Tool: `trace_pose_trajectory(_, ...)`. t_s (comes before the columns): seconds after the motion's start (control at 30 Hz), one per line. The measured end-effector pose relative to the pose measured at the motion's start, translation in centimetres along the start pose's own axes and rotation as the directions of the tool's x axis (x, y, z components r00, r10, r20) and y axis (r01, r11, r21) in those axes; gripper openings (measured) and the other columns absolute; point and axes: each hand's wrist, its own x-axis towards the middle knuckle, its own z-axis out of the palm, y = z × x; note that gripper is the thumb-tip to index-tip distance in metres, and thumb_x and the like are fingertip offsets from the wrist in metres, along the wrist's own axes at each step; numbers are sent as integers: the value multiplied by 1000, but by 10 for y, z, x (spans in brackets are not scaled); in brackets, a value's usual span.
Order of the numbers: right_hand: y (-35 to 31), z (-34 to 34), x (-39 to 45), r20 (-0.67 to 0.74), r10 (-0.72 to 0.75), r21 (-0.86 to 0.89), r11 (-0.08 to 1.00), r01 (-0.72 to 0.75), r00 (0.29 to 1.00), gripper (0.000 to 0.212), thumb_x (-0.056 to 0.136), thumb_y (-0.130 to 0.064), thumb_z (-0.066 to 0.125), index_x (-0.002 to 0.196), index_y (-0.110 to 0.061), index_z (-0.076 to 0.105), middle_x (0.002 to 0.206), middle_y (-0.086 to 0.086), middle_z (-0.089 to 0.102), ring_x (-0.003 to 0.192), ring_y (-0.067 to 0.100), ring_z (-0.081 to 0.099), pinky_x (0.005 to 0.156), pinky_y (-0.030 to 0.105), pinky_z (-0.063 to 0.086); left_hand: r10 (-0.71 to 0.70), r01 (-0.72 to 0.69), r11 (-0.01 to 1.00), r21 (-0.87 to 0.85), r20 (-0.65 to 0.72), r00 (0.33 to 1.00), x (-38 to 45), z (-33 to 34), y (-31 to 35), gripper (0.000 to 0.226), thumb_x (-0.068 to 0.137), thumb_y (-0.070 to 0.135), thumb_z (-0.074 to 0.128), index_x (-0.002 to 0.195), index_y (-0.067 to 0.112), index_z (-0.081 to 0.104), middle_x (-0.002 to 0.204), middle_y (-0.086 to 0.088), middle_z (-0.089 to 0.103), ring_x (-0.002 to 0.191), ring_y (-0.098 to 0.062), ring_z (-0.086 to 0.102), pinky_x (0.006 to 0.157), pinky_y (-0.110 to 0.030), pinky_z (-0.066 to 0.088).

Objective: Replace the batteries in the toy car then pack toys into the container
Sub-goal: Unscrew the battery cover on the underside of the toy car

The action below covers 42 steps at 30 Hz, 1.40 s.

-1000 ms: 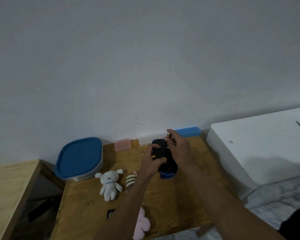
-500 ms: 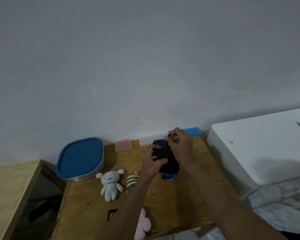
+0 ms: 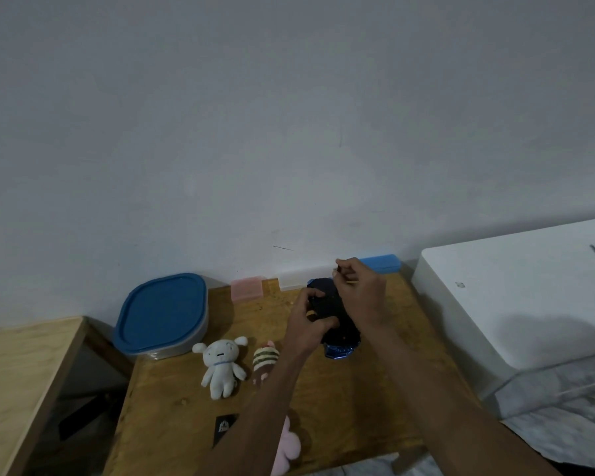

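At the far left stands a pale wooden side surface (image 3: 21, 365), and beside it the brown wooden desk (image 3: 323, 417) carries everything else. On the desk's back left corner sits a clear plastic container with a blue rounded lid (image 3: 162, 312), lid on. Just in front of it lies a small white plush bear (image 3: 222, 365) on its back, and next to that a little striped brown-and-cream plush toy (image 3: 265, 360). Nearer the front edge lie a small black card (image 3: 224, 426) and a pink plush toy (image 3: 287, 444), partly hidden by the left forearm. Against the wall stand a small pink box (image 3: 246, 288), a whitish box (image 3: 294, 280) and a blue box (image 3: 380, 263). The left hand (image 3: 308, 326) is clamped on the dark toy car with shiny blue trim (image 3: 337, 333), held underside up just above the middle of the desk. The right hand (image 3: 363, 293) hovers over the car's far end, its fingertips (image 3: 340, 269) pinched together on something small and dark that is too tiny to identify. To the right stands a white cabinet (image 3: 516, 293).
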Motion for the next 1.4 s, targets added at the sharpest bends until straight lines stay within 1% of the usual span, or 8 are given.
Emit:
trace_pose_trajectory(0.13, 0, 0, -1, 7, -41, -17, 999, 41, 999, 19, 86, -12, 77, 106, -9, 74, 93, 2, 72, 81, 9, 69, 73, 12, 55, -11, 11, 1000, -12, -2, 1000, -1, -1, 1, 46, 74, 3, 72, 109, 26, 53, 117, -1, 60, 109, -21, 61, 80, -39, 63)
trace_pose_trajectory(0.3, 1, 0, 0, -9, -2, -25, 1000, 2, 1000, 24, 87, -10, 75, 111, -8, 74, 92, 4, 75, 82, 11, 69, 77, 28, 62, -21, 21, 1000, -13, 0, 1000, -1, -2, 3, 46, 77, 0, 72, 111, 24, 51, 117, 0, 60, 104, -20, 63, 72, -31, 63)
trace_pose_trajectory(0.4, -2, 0, 0, 11, 3, -17, 1000, -3, 1000, 30, 88, -9, 73, 118, -11, 71, 92, 2, 76, 81, 10, 70, 77, 24, 60, -18, 18, 1000, -17, 3, 1000, -2, -1, 3, 46, 77, -1, 71, 111, 23, 51, 118, -2, 60, 105, -20, 62, 71, -28, 62)
trace_pose_trajectory(0.63, 0, -2, 1, 11, 26, 0, 1000, -26, 1000, 19, 85, -16, 79, 99, -12, 67, 89, -4, 69, 77, 4, 64, 66, 12, 53, -25, 25, 999, -22, 3, 1000, -2, 1, 3, 47, 77, -1, 71, 110, 25, 52, 119, -2, 59, 106, -19, 62, 71, -25, 61)
trace_pose_trajectory(0.77, 4, 0, 2, 3, 50, 54, 997, -50, 999, 14, 85, -7, 77, 99, -7, 71, 87, -3, 72, 78, -4, 65, 73, 12, 56, -31, 31, 999, -17, 7, 999, 0, 0, 2, 46, 77, 0, 72, 110, 25, 52, 121, -2, 58, 106, -18, 61, 68, -23, 59)
trace_pose_trajectory(1.07, 10, 7, 2, 5, 121, 92, 988, -121, 993, 21, 84, -8, 78, 104, -12, 75, 91, -3, 74, 84, 4, 70, 77, 23, 60, -59, 59, 998, -16, 22, 998, 2, -1, 0, 46, 77, -3, 71, 110, 22, 51, 118, 0, 58, 103, -16, 61, 68, -22, 58)
trace_pose_trajectory(1.23, 9, 5, 9, -27, 212, 148, 967, -206, 977, 27, 84, -9, 79, 110, -13, 72, 84, -10, 69, 80, -3, 67, 71, 8, 53, -67, 68, 998, -7, 45, 997, 6, -3, 0, 48, 77, -7, 70, 110, 21, 50, 120, -3, 56, 101, -16, 60, 66, -21, 57)
trace_pose_trajectory(1.4, 10, 0, 14, -35, 231, 150, 963, -224, 972, 22, 83, -7, 79, 104, -7, 72, 85, -5, 69, 80, 2, 67, 70, 7, 52, -95, 95, 995, -3, 47, 994, 7, -2, -7, 54, 76, -10, 69, 108, 28, 51, 128, -7, 53, 106, -20, 60, 65, -22, 56)
